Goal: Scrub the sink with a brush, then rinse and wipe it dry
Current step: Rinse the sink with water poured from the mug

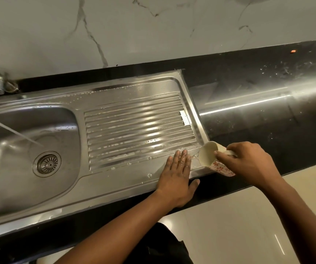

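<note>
Our right hand [248,164] grips the cup [208,154], tipped with its mouth toward the sink [39,197]. Our left hand [176,176] lies flat, fingers [176,159] straight, on the drainboard [134,121]. The tabletop [267,121] is black, the wall [153,31] marble.

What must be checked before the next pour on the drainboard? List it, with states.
1. Grip on the mug by the right hand: ok, fingers curled round it, mouth tipped toward the drainboard.
2. Place of the left hand for rubbing: ok, flat on the drainboard's near right corner, beside the mug's mouth.
3. Water left in the mug: cannot tell.
4. Drainboard free of white residue: not ok, streaks lie along the ridges.
5. Tap water for a refill: ok, a stream falls into the basin.
</note>
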Demonstrator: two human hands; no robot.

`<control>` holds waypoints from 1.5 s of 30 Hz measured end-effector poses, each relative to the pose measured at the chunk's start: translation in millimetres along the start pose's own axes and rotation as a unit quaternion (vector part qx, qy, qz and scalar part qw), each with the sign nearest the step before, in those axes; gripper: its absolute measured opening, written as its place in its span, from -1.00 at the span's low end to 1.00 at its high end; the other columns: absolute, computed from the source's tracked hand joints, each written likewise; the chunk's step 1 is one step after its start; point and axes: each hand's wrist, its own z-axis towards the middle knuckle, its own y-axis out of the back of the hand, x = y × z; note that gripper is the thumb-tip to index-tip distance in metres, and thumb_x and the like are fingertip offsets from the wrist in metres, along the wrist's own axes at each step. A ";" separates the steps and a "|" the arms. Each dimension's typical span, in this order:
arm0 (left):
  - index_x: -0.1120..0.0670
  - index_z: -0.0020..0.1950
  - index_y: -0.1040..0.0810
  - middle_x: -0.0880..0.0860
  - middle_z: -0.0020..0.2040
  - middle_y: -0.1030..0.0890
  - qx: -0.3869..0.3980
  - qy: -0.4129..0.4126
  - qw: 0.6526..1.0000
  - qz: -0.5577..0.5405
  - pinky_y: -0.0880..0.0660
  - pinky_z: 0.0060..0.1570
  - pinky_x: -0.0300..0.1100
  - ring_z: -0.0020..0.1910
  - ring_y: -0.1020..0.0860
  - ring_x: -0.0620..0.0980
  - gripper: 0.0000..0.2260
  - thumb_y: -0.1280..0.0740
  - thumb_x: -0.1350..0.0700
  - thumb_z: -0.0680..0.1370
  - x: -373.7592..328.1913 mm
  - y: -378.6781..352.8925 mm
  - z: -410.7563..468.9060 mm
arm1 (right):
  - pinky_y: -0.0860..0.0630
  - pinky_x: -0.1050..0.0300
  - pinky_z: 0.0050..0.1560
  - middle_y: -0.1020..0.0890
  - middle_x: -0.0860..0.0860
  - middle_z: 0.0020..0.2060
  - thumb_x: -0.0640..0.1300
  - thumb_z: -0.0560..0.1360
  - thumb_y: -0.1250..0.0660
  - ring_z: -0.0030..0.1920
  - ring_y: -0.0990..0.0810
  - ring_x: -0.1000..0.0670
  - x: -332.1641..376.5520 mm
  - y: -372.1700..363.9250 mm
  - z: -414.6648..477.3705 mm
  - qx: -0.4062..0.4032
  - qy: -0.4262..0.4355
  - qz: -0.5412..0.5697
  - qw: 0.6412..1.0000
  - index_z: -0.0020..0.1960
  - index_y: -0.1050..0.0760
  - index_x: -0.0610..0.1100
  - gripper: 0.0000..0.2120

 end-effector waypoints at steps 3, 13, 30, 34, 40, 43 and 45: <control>0.09 0.68 0.28 0.12 0.65 0.38 0.006 -0.015 1.000 -0.007 0.31 0.60 0.15 0.61 0.45 0.09 -0.26 0.17 -0.33 0.66 -7.8 0.0 9.1 | -0.66 0.14 -0.29 -0.69 0.12 -0.23 0.26 0.57 -0.33 -0.28 -0.70 0.12 -12.5 4.5 5.8 -0.001 -0.027 0.050 0.998 0.00 -0.64 -0.01 -0.66; 0.16 0.69 0.11 0.18 0.70 0.18 -0.022 -0.046 0.998 0.046 0.23 0.61 0.19 0.63 0.38 0.16 -0.38 0.18 -0.15 0.71 -14.3 18.4 66.3 | -0.53 0.13 -0.35 -0.68 0.03 -0.22 0.15 0.62 -0.23 -0.32 -0.63 0.07 16.3 7.5 48.2 -0.052 0.005 -0.055 0.997 -0.11 -0.58 -0.01 -0.70; 0.14 0.66 0.31 0.15 0.64 0.37 -0.050 0.051 0.997 -0.005 0.29 0.61 0.18 0.60 0.43 0.13 -0.36 0.13 -0.15 0.72 2.2 24.3 40.3 | -0.58 0.12 -0.33 -0.68 0.10 -0.26 0.14 0.62 -0.29 -0.29 -0.67 0.10 19.2 22.0 55.8 0.018 0.036 -0.040 0.998 -0.11 -0.61 0.03 -0.74; 0.16 0.68 0.18 0.16 0.69 0.22 -0.046 0.032 0.998 0.023 0.24 0.62 0.17 0.65 0.32 0.13 -0.39 0.13 -0.11 0.72 15.2 32.0 54.0 | -0.50 0.08 -0.28 -0.64 -0.01 -0.27 0.13 0.58 -0.25 -0.28 -0.60 -0.06 53.9 6.1 68.4 -0.045 0.070 -0.114 0.990 -0.17 -0.58 -0.06 -0.68; 0.10 0.70 0.09 0.14 0.71 0.05 -0.086 0.064 0.994 0.010 0.23 0.62 0.15 0.69 0.19 0.10 -0.42 0.12 -0.10 0.72 54.0 20.2 24.3 | -0.54 0.03 -0.03 -0.63 -0.04 -0.18 0.10 0.55 -0.23 -0.19 -0.53 -0.05 109.6 -22.5 56.3 -0.053 0.231 -0.197 0.951 -0.13 -0.58 -0.07 -0.72; 0.08 0.70 0.16 0.10 0.71 0.13 -0.101 0.103 0.989 0.014 0.24 0.63 0.11 0.68 0.24 0.08 -0.40 0.21 -0.13 0.69 76.2 17.5 1.5 | -0.48 0.01 0.05 -0.67 -0.01 -0.13 0.08 0.53 -0.23 -0.01 -0.57 -0.05 126.2 -35.1 46.3 -0.047 0.276 -0.242 0.929 -0.10 -0.61 -0.05 -0.74; 0.05 0.70 0.22 0.06 0.70 0.23 -0.111 0.132 0.985 0.010 0.24 0.63 0.10 0.67 0.29 0.05 -0.40 0.25 -0.14 0.69 92.0 15.6 -14.4 | -0.45 0.02 0.01 -0.68 0.00 -0.14 0.05 0.52 -0.23 0.01 -0.57 -0.06 131.7 -40.8 41.8 -0.059 0.286 -0.251 0.923 -0.14 -0.59 -0.04 -0.77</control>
